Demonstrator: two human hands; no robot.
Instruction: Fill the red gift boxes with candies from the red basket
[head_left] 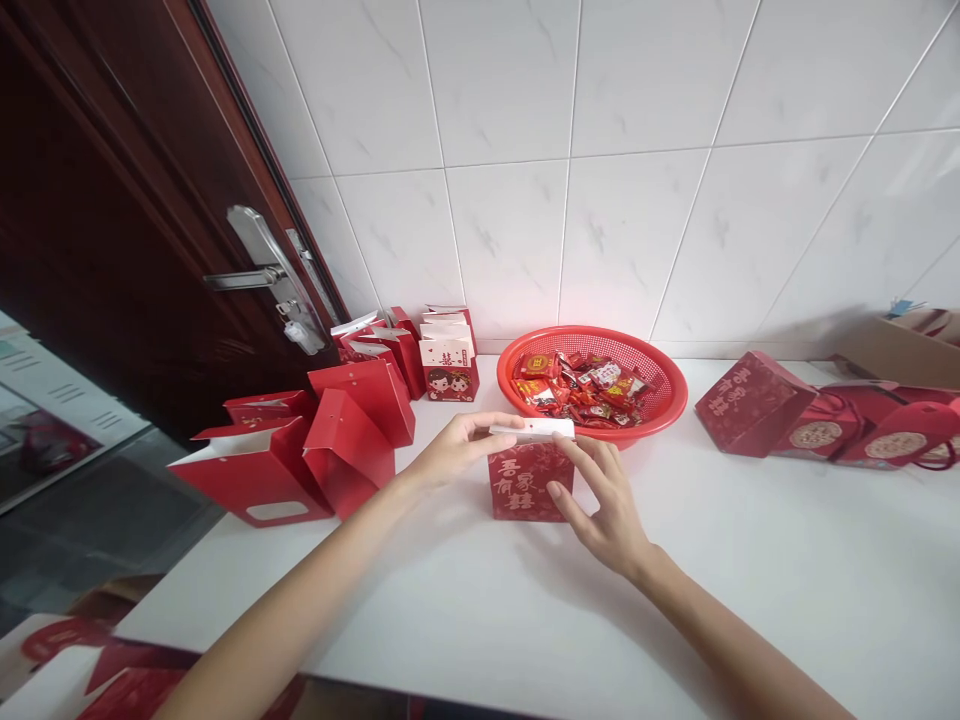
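A dark red paper box [529, 485] with light lettering stands upright on the white table [465, 600], in front of the candy basket. Its white top flap is folded over. My left hand [465, 445] pinches the flap at its left end, the thumb in front. Beside the box's right edge is my right hand [604, 500], its fingertips touching the right end of the flap and its thumb apart near the box's front. The box hides what lies inside it.
Behind, a red basket [675, 400] holds wrapped candies [592, 385]. Red paper boxes [262, 470] and a patterned box [448, 370] stand at left. More red boxes [757, 405] and a cardboard box [892, 350] are at right. A dark door [172, 200] borders the left.
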